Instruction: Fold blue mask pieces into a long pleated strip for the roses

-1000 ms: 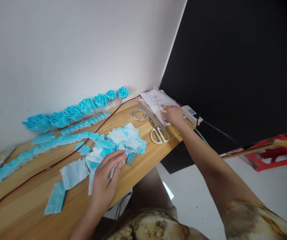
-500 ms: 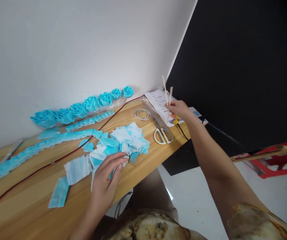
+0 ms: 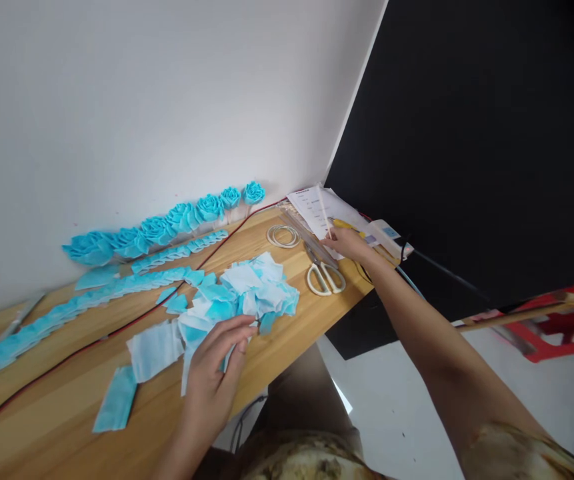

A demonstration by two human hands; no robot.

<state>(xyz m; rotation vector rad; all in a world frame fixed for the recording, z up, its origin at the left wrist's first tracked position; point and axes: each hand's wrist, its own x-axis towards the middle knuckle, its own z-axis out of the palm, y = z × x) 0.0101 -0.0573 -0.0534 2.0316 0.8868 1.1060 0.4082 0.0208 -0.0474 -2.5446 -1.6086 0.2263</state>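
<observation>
Far right, your right hand (image 3: 347, 243) pinches a thin, straight, pale stick (image 3: 323, 208). Your left hand (image 3: 217, 365) curls, its hold unclear.

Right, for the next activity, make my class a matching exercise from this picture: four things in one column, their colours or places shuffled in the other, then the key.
1. Scissors
2. Flowers
3. Cable
4. Heap of cut pieces

A. Red and black, running across the table
B. Blue and white, at the left hand
C. White-handled
D. Blue, in a row along the wall

Pairs: 1-C, 2-D, 3-A, 4-B
</observation>
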